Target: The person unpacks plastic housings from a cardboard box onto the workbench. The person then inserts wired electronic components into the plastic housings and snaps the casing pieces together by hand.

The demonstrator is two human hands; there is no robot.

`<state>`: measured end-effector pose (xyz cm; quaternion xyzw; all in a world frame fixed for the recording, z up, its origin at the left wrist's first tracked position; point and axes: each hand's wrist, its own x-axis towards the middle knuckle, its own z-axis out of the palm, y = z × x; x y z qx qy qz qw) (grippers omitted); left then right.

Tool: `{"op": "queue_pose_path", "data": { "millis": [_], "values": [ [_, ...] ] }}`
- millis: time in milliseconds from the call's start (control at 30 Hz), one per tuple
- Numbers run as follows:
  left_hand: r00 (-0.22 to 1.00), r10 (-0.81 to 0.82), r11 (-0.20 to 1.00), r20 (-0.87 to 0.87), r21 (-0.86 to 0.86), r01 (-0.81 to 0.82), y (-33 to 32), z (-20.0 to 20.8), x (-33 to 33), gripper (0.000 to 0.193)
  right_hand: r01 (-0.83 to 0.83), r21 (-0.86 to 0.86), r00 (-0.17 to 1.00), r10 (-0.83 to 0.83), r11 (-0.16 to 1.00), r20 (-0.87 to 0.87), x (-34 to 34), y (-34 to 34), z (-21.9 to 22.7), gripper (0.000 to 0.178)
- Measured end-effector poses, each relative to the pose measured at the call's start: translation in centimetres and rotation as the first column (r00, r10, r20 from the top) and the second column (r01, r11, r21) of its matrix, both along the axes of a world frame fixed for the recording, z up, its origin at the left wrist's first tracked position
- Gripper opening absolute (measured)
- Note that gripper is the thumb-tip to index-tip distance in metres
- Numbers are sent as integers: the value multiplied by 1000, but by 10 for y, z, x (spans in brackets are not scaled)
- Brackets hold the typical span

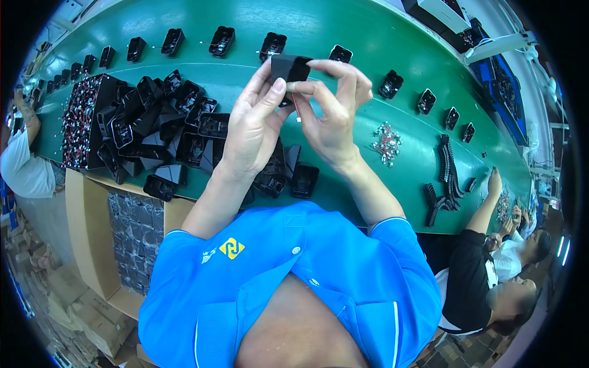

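Between my two hands, above the green table, I hold a black plastic housing (289, 69). My left hand (256, 116) grips its left side, the thumb lying across its lower edge. My right hand (334, 110) is closed at its right side, with the fingers bent around a thin red and white wire (297, 109) that hangs below the housing. What the housing's inner side holds is hidden from me. A big heap of similar black housings (162, 122) lies to the left of my hands, and some of them reach below my left forearm.
Single housings (223, 42) stand in a row along the far side of the green table (245, 76). Small wired parts (386, 144) and black strips (448, 175) lie to the right. An open carton (92, 233) stands at the near left. Co-workers (475, 270) sit at the right.
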<state>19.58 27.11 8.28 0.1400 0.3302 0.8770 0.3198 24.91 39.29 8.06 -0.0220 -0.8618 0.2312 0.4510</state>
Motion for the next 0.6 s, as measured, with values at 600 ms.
{"op": "queue_pose_path", "data": {
  "millis": [600],
  "values": [
    [944, -117, 974, -309, -220, 49, 49, 20, 33, 50, 40, -16, 996, -41, 999, -73, 58, 50, 6, 19]
  ]
}}
